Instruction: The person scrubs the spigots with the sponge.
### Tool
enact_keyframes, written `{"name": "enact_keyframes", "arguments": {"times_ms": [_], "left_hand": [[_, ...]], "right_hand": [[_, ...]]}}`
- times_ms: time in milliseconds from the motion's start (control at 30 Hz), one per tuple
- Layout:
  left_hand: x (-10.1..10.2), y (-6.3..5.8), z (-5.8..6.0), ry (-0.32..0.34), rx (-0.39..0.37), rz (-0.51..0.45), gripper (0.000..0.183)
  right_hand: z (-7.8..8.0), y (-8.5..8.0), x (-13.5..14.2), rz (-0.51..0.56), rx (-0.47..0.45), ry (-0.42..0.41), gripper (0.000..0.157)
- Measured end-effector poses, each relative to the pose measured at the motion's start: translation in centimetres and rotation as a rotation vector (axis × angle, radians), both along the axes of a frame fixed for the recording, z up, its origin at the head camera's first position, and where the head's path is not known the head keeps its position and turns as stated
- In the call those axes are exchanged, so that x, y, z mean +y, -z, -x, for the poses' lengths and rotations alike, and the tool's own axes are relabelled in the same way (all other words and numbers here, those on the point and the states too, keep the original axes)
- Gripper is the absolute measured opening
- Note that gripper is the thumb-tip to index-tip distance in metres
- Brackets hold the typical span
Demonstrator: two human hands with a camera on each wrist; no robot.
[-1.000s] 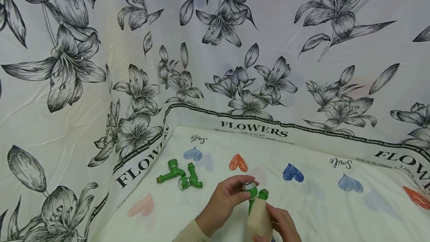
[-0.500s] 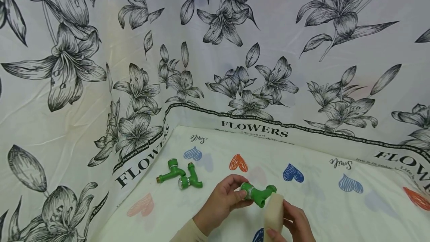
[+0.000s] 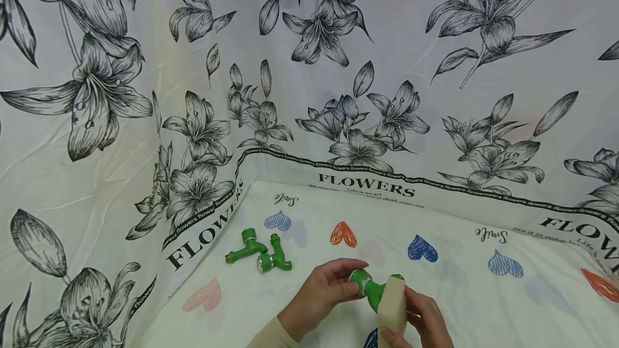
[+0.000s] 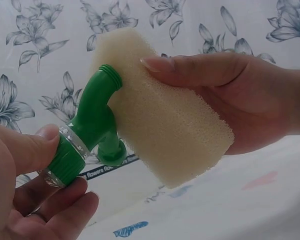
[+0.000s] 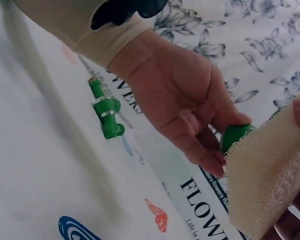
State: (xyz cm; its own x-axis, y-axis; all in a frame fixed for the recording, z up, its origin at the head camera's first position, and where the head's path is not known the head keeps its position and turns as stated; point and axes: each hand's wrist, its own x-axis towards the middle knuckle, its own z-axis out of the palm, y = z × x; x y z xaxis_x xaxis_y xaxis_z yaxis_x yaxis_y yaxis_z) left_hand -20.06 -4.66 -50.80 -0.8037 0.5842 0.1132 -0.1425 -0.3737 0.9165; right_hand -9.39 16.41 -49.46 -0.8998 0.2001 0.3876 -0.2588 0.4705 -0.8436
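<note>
My left hand [image 3: 316,294] pinches the round knob end of a green faucet [image 3: 374,291] between thumb and fingers. Seen from the left wrist, the faucet [image 4: 92,117] has a silver band below its knob and a threaded end pointing up. A cream sponge [image 4: 165,120] lies against the faucet's side, gripped by my right hand [image 4: 240,95] with the thumb over its edge. In the head view the sponge [image 3: 393,305] hides part of the faucet's spout, and my right hand [image 3: 423,316] is at its right side.
Two more green faucets lie on the cloth at the left: one faucet [image 3: 246,246] farther back, another faucet [image 3: 274,255] close beside it. The white cloth [image 3: 309,214] is printed with hearts and lettering. A flower-patterned curtain [image 3: 358,117] rises behind and on the left.
The faucet in my left hand has turned from knob-up to lying slantwise. The sponge first moved right, then settled back over the spout. The two faucets on the cloth have not moved.
</note>
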Motion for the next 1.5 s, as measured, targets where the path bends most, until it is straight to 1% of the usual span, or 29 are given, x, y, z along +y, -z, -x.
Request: {"name": "enact_keyframes", "arguments": {"times_ms": [100,267,467,567,633,733,867,967,1033,1133,1200,1267,1333,1400,1500], "left_hand": [[0.0,0.0,-0.1,0.009,0.020,0.008,0.041],[0.0,0.0,-0.2,0.021,0.032,0.005,0.043],[0.1,-0.2,-0.4,0.019,0.052,-0.004,0.042],[0.1,-0.2,-0.5,0.017,0.053,-0.019,0.043],[0.1,-0.3,-0.5,0.020,0.053,-0.027,0.043],[0.0,-0.3,-0.5,0.026,0.042,-0.032,0.044],[0.0,-0.3,-0.5,0.021,0.033,-0.020,0.043],[0.0,-0.3,-0.5,0.010,0.036,-0.009,0.042],[0.0,-0.2,-0.5,0.004,0.034,-0.003,0.043],[0.1,-0.1,-0.5,-0.002,0.020,-0.005,0.044],[0.1,-0.1,-0.6,-0.003,0.012,-0.007,0.044],[0.1,-0.1,-0.6,-0.006,0.006,-0.005,0.043],[0.2,-0.2,-0.6,-0.011,0.001,0.002,0.041],[0.2,-0.3,-0.6,-0.023,-0.008,0.014,0.040],[0.2,-0.4,-0.6,-0.040,-0.026,0.018,0.038]], "right_hand": [[0.2,0.3,0.3,-0.009,-0.012,0.007,0.079],[0.6,0.4,0.7,0.004,-0.054,0.074,0.072],[0.9,0.6,0.8,-0.040,-0.086,0.147,0.074],[1.2,0.7,1.0,-0.045,-0.132,0.210,0.075],[1.4,0.7,1.3,-0.029,-0.167,0.245,0.076],[1.6,0.8,1.6,0.001,-0.223,0.262,0.076],[1.6,0.9,1.3,0.018,-0.272,0.246,0.077],[1.5,0.8,0.9,0.008,-0.270,0.226,0.077],[1.2,0.7,0.7,-0.008,-0.241,0.209,0.076],[0.7,0.7,0.4,-0.021,-0.160,0.169,0.072],[0.5,0.7,0.4,-0.009,-0.114,0.141,0.070],[0.3,0.6,0.3,0.017,-0.088,0.106,0.068],[0.1,0.4,0.3,0.055,-0.087,0.066,0.065],[-0.1,0.1,0.3,0.083,-0.089,0.005,0.063],[-0.4,-0.1,0.2,0.094,-0.084,-0.077,0.063]]}}
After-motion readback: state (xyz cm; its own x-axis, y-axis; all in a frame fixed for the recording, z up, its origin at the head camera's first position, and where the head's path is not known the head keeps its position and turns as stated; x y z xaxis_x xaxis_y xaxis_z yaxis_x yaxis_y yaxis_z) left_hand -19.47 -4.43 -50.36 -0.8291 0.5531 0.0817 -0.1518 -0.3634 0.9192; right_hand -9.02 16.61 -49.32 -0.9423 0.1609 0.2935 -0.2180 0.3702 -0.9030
